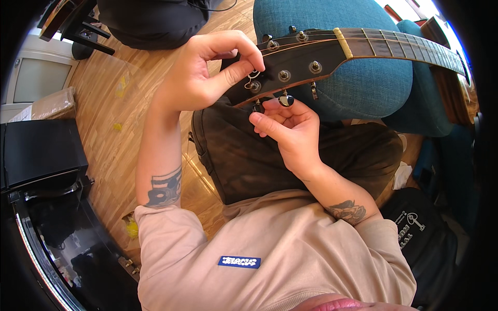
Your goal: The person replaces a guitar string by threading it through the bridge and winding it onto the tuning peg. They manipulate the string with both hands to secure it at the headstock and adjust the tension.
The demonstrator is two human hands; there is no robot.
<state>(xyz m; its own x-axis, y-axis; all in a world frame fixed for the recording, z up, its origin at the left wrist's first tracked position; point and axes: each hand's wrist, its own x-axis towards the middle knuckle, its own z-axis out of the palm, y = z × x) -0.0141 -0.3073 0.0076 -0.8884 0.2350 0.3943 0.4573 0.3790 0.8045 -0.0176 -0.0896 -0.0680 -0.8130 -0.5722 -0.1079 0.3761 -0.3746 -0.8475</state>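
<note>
A guitar's black headstock (pixel 306 54) lies across a teal cushioned seat, its neck (pixel 410 47) running off to the right. Thumb and forefinger of my left hand (pixel 202 78) are pinched together over the headstock's left end, at a thin curled guitar string (pixel 253 76) beside a tuning post (pixel 254 86). Below the near edge, my right hand (pixel 293 127) grips a dark tuning peg (pixel 258 107) between thumb and fingers. A second shiny tuning peg (pixel 286 99) sits just above those fingers. At least one string passes over the pale nut (pixel 343 43); other posts look bare.
The teal seat (pixel 358 93) supports the headstock. At left stands a glossy black piece of furniture (pixel 44 155), with a cardboard box (pixel 46 106) behind it. A black bag (pixel 423 243) rests at lower right. Yellow scraps (pixel 133 228) lie on the wooden floor (pixel 111 155).
</note>
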